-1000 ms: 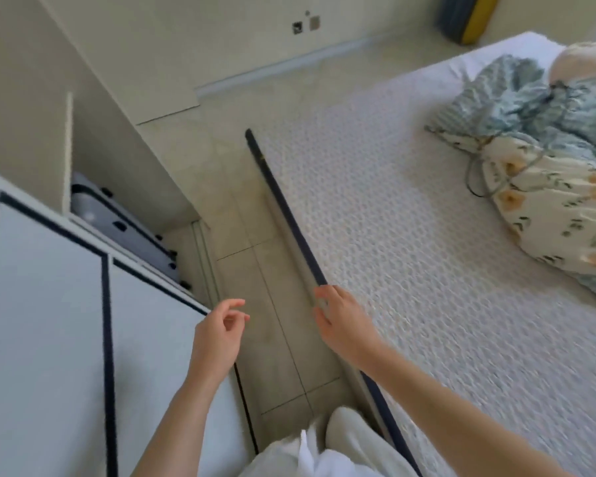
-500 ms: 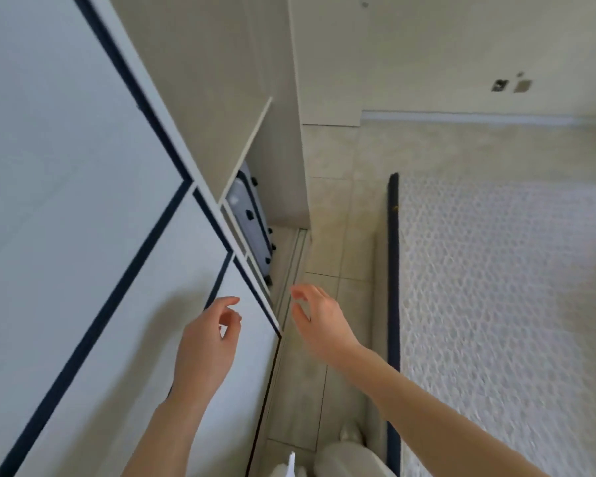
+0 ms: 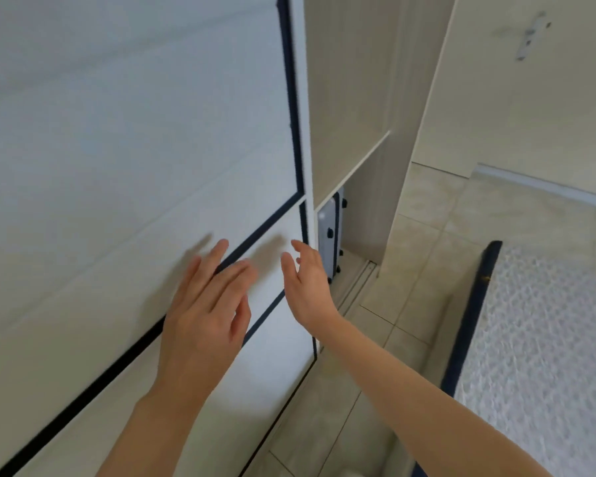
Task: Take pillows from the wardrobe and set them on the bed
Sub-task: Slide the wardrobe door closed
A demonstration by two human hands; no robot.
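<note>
A white wardrobe sliding door (image 3: 124, 160) with dark blue trim fills the left of the view. My left hand (image 3: 203, 318) is spread flat against or just above the door panel, holding nothing. My right hand (image 3: 307, 280) is open beside the door's right edge, fingers pointing up, empty. To the right of the door the wardrobe's open section (image 3: 351, 98) shows a shelf (image 3: 358, 160). The bed (image 3: 544, 339), with a white textured cover and dark blue edge, lies at the lower right. No pillow is in sight.
A grey suitcase (image 3: 329, 232) stands upright in the lower open compartment, just behind my right hand. Beige floor tiles (image 3: 410, 263) run between wardrobe and bed. A floor track (image 3: 356, 287) lies along the wardrobe's base. A wall socket (image 3: 530, 39) is at the top right.
My view has swung left from the bed to face the wardrobe. Both hands have risen to the door; the left one has spread flat and the right has reached the door's edge.
</note>
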